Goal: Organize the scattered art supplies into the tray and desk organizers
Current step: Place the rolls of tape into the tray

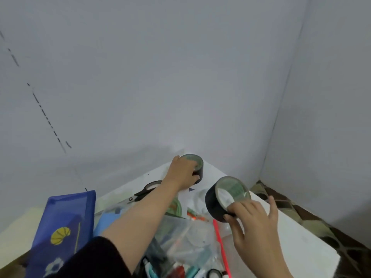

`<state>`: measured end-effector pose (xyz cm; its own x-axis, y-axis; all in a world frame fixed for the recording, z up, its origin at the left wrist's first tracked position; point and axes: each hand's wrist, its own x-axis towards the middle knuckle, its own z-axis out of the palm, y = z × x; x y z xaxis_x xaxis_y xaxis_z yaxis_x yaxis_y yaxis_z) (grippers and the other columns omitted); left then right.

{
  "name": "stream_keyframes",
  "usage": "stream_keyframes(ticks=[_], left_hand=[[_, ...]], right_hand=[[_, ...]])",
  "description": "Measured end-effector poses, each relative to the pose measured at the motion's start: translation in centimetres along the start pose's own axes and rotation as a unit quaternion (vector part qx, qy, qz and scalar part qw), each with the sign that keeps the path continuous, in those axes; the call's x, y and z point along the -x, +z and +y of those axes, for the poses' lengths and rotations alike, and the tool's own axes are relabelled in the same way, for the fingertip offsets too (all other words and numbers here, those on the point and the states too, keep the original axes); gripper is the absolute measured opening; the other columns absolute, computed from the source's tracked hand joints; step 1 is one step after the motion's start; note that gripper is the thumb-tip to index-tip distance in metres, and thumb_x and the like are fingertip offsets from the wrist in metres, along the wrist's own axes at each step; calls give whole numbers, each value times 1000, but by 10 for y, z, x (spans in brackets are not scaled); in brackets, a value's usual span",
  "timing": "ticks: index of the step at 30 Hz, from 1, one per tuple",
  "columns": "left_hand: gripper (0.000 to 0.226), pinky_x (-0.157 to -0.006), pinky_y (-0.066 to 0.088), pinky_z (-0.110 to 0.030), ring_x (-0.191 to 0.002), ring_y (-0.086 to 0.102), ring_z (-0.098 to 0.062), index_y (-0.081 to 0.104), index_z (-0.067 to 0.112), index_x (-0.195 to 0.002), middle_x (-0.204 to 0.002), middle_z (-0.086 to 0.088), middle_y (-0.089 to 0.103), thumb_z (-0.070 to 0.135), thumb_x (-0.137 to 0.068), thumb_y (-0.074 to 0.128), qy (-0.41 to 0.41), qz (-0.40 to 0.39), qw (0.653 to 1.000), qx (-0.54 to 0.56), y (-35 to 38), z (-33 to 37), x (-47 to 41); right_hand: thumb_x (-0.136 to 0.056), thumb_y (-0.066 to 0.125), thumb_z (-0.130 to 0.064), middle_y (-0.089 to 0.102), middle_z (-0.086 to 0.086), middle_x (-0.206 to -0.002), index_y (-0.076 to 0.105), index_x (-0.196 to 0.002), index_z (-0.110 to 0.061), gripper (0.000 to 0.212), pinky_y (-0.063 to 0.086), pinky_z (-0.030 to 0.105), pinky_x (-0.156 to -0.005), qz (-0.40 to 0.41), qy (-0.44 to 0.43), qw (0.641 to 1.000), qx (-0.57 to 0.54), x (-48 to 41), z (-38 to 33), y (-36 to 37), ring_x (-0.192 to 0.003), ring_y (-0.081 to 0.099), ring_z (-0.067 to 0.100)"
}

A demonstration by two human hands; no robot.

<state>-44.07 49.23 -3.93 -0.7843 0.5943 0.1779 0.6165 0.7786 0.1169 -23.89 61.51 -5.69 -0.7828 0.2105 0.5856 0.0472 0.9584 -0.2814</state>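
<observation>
At the left edge a blue mesh pouch point(66, 223) leans upright, and black-handled scissors point(146, 190) lie on the white table point(291, 237) just beside the outstretched forearm. The left hand point(183, 172) reaches to the table's far corner with its fingers curled around the far tape roll point(197, 165), a black roll that appears to rest flat there against the wall. It is best lifted straight up before drawing back, so the forearm clears the scissors and the clear bag point(186, 237) of pens below it. To the right, the right hand point(255, 221) grips the near tape roll point(224, 197), tilted and held above the table, with fingertips in the core and the thumb on the outer band. That hold looks secure enough to carry. Neither tray nor organizers are in view, so both rolls should probably travel together, one per hand, and be set down flat.
</observation>
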Motion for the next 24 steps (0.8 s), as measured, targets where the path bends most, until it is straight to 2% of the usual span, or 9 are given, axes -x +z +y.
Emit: stream_keyframes(ticks=[2, 4, 7, 10, 12, 17, 20, 22, 24], left_hand=[[7, -105, 18, -34, -88, 51, -21, 52, 19, -80, -79, 4, 56, 24, -85, 54, -16, -23, 999, -16, 5, -2, -6], [6, -111, 17, -39, -86, 49, -20, 54, 19, -79, -75, 6, 52, 22, -85, 53, -21, 5, 1000, 2, 6, -3, -8], [18, -107, 24, -40, -94, 54, -24, 66, 19, -101, -87, 1, 64, 20, -85, 59, -35, 92, 992, 85, -5, -5, -3], [22, -94, 31, -31, -90, 55, -27, 68, 11, -105, -95, -6, 69, 14, -83, 64, -26, 176, 968, 176, -30, -8, 9], [20, -93, 31, -29, -88, 55, -28, 68, 10, -103, -95, -7, 69, 11, -83, 65, -6, 204, 962, 183, -50, -12, 20], [28, -105, 15, -21, -96, 58, -24, 67, 11, -110, -107, -4, 68, 7, -82, 67, 24, 236, 960, 151, -98, -34, 73], [31, -105, 21, -22, -96, 56, -20, 66, 10, -110, -107, -2, 67, 3, -80, 68, 16, 247, 960, 128, -124, -52, 118], [33, -89, 28, -14, -95, 52, -17, 66, 9, -110, -102, 1, 64, 1, -78, 70, -6, 264, 957, 122, -141, -64, 155], [35, -79, 29, -9, -95, 48, -13, 66, 7, -110, -100, 7, 57, -1, -77, 71, -32, 280, 954, 106, -158, -77, 196]], right_hand=[[-57, 86, -10, 57, -15, -70, 56, -67, -27, 36, 26, 62, -100, -4, -2, 1000, 0, -2, 2, 2, -72, 61, 15], [-59, 85, -11, 56, -16, -71, 56, -68, -28, 35, 25, 62, -101, -9, -2, 1000, -5, -4, 2, 5, -73, 61, 14], [-64, 83, -11, 56, -17, -72, 56, -69, -29, 32, 21, 60, -104, -14, -4, 1000, -19, -5, 1, 7, -74, 60, 13], [-67, 81, -10, 58, -17, -73, 57, -70, -28, 30, 19, 61, -105, -13, -11, 999, -36, -9, -6, 7, -77, 61, 14], [-68, 81, -10, 60, -16, -73, 58, -70, -26, 27, 20, 62, -104, -8, -21, 999, -39, -13, -12, 5, -77, 62, 15], [-73, 77, -11, 60, -13, -73, 59, -72, -23, 21, 18, 63, -107, -14, -54, 997, -56, -22, -36, -5, -78, 61, 17], [-75, 75, -9, 60, -12, -73, 59, -74, -21, 19, 24, 60, -107, -16, -96, 992, -81, -26, -56, -9, -75, 59, 17], [-79, 70, -8, 58, -9, -73, 59, -77, -17, 15, 40, 46, -98, -36, -136, 980, -142, -27, -73, -11, -73, 54, 16], [-82, 67, -6, 57, -5, -74, 60, -80, -14, 10, 43, 31, -73, -56, -163, 964, -202, -25, -95, -13, -72, 49, 16]])
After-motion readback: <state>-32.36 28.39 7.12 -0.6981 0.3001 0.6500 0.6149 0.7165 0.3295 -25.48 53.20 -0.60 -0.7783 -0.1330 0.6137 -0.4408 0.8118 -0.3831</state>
